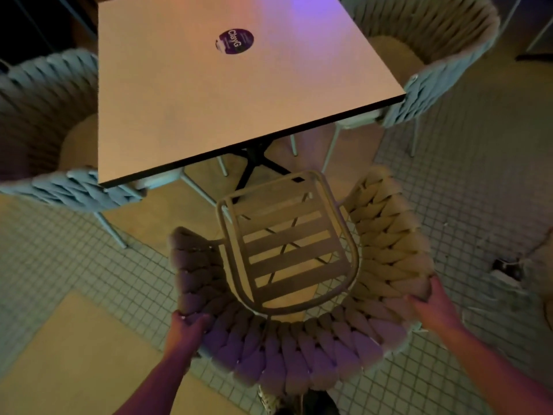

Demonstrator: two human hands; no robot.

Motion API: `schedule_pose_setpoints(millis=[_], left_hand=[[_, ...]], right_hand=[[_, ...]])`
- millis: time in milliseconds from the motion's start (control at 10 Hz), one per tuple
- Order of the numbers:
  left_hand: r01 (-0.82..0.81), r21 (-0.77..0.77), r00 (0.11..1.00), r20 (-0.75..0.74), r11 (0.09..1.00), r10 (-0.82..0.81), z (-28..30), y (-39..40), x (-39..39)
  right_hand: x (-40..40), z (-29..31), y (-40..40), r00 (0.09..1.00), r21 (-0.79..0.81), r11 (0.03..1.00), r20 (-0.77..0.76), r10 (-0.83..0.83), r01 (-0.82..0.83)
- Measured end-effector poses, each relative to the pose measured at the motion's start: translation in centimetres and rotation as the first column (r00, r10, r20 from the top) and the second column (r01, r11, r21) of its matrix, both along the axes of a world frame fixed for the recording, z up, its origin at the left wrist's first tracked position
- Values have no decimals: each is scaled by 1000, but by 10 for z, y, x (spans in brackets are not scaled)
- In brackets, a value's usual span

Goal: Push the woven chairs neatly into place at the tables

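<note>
Both hands, left hand [187, 326] and right hand [431, 304], were clamped on the woven chair [299, 339] backrest, short of the table [227, 94]. Next: push forward, squared to its edge.

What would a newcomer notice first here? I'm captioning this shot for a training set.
The woven chair at bottom centre, its bare slatted seat short of the table, with the left hand and right hand each in a grip on its braided back. Next, the pale square table with a round purple sticker. Two more woven chairs flank it, left and right.
</note>
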State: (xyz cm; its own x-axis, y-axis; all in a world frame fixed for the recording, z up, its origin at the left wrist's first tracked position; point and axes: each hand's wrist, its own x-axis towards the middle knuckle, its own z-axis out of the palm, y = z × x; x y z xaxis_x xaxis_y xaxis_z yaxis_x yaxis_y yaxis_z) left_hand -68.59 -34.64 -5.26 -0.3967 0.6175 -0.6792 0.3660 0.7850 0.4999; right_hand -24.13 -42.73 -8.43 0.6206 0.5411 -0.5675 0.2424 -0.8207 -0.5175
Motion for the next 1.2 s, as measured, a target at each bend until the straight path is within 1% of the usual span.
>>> schedule_pose_setpoints(millis=[200,400,600,900,1000,1100,1200], left_hand=[[-12,19,1000,-23,1000,12,-4,11,5],[-30,26,999,-15,999,30,-15,21,2],[-24,14,999,-28,1000,25,-18,27,-1],[10,3,999,-37,1000,-10,-20,29,-6],[112,-56,991,-65,992,-116,-12,31,-13],[343,-96,904,-236,934,-356,1,40,-22],[544,-64,760,-385,837,-524,19,34,-26]], right_hand=[[4,0,17,1000,32,999,-19,26,-25],[10,-3,29,999,10,999,8,44,-44],[7,-3,33,998,11,1000,-53,14,-13],[6,-3,34,995,32,999,-98,-5,9],[0,3,34,999,19,999,-28,40,-40],[-19,18,42,978,-34,991,164,132,-128],[-53,46,52,936,92,946,202,288,-311]])
